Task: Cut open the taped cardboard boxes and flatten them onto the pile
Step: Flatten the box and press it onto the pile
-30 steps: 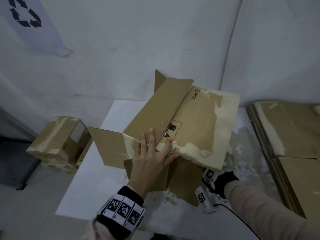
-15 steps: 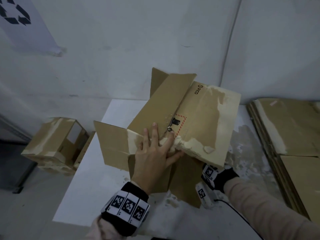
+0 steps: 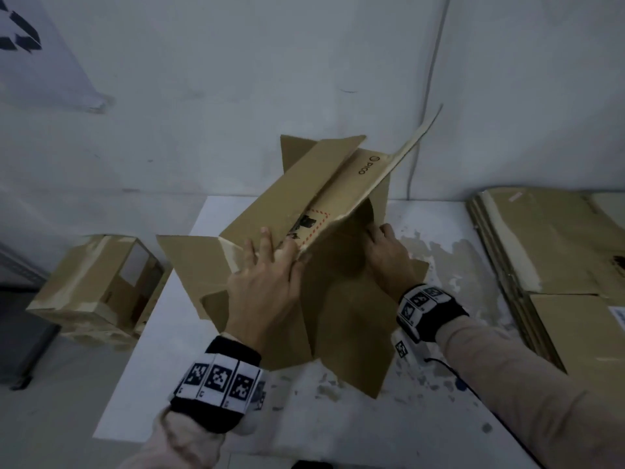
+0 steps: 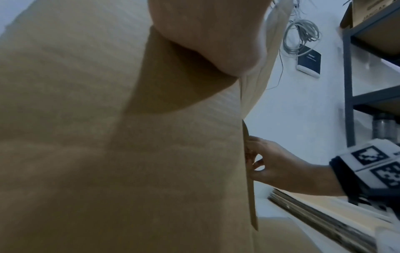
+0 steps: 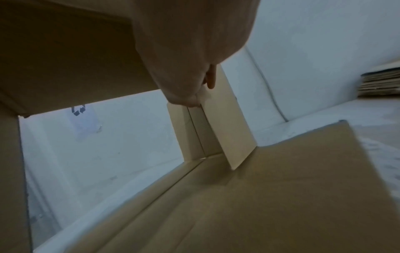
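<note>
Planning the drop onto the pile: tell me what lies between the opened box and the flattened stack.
Head view: only bare, paint-worn white tabletop between the opened box and the flattened stack.

A white table (image 3: 162, 350), its top scuffed and blotched at the right, carries the opened box (image 3: 341, 319) at centre and a pile (image 3: 548, 252) of flattened cardboard at its right edge.

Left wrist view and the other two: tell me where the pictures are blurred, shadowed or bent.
Left wrist view: the left hand fills the top, soft and out of focus, throwing a dark shadow on the cardboard box; the shelf looks slightly bowed. Right wrist view: the right hand is blurred, the cardboard overhead dim. Head view: dim, even light; the wall cable curves from lens distortion.
</note>
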Demonstrator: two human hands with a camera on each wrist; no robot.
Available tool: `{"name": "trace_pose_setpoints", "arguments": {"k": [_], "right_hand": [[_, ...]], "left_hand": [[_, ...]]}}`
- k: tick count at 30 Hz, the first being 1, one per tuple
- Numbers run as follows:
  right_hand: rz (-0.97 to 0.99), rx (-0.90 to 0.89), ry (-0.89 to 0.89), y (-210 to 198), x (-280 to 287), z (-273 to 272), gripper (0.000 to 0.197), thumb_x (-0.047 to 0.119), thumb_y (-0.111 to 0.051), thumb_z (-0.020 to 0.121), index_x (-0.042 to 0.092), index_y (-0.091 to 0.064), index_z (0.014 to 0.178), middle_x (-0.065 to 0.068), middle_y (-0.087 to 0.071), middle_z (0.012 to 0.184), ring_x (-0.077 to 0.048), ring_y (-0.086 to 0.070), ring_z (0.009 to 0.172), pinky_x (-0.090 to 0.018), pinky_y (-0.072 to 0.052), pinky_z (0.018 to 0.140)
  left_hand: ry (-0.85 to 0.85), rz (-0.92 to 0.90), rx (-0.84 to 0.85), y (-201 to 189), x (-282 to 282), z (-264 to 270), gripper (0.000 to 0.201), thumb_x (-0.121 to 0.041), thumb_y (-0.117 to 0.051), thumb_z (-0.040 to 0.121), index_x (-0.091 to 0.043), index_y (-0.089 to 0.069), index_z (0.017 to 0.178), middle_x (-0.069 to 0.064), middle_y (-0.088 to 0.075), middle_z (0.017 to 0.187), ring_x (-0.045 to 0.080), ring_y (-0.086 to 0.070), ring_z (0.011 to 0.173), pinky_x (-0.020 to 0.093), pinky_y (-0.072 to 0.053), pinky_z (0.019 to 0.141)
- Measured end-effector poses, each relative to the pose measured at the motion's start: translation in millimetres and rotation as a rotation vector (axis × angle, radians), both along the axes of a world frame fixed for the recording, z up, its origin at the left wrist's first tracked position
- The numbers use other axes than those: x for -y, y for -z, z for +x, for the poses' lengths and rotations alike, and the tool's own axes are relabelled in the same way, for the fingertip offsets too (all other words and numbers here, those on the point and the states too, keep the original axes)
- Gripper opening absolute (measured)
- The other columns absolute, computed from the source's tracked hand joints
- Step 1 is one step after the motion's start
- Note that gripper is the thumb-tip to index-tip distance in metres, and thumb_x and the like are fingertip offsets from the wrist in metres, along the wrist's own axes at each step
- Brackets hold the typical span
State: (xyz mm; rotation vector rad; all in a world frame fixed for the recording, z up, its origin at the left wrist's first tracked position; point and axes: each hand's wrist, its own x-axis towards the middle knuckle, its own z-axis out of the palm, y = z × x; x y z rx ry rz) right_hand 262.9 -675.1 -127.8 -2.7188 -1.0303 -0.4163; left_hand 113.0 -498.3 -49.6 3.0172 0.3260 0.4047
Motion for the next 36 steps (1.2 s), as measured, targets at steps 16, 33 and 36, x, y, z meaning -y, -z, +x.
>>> {"name": "trace_pose_setpoints", "arguments": {"k": [16, 33, 36], "right_hand": [[0.234, -0.13, 0.156, -28.3, 74.4, 50.7, 0.038, 0.0, -0.056, 0.082, -0.008, -0.052, 0.119, -0.027, -0.045, 0.127, -0.044, -0.049, 0.109, -0.045, -0.044, 0.09], [1.203, -1.083, 0.44, -62.8, 43.6, 3.4, 0.056, 0.001, -0.062, 0.085, 0.014, -0.041, 0.135, -0.006, -0.06, 0.12, -0.029, -0.058, 0.11, -0.046, -0.051, 0.093], [1.192, -1.109, 0.479, -62.2, 48.8, 7.6, 0.065, -0.009, -0.058, 0.084, 0.015, -0.031, 0.138, -0.006, -0.054, 0.123, -0.028, -0.054, 0.11, -0.044, -0.05, 0.089]], "left_hand": [[0.114, 0.096, 0.078, -8.7, -63.6, 6.1, 0.045, -0.037, -0.035, 0.095, -0.008, -0.067, 0.103, 0.019, -0.068, 0.109, 0.04, -0.067, 0.062, 0.032, -0.046, 0.044], [0.197, 0.284, -0.449, 10.0, 38.9, 48.9, 0.075, -0.05, -0.048, 0.093, -0.009, -0.018, 0.148, 0.029, -0.015, 0.153, 0.042, -0.029, 0.138, 0.047, -0.032, 0.109], [0.289, 0.219, -0.531, -1.7, 28.0, 46.4, 0.069, -0.041, -0.058, 0.09, -0.016, -0.027, 0.146, 0.02, -0.015, 0.156, 0.035, -0.046, 0.127, 0.042, -0.046, 0.1]]}}
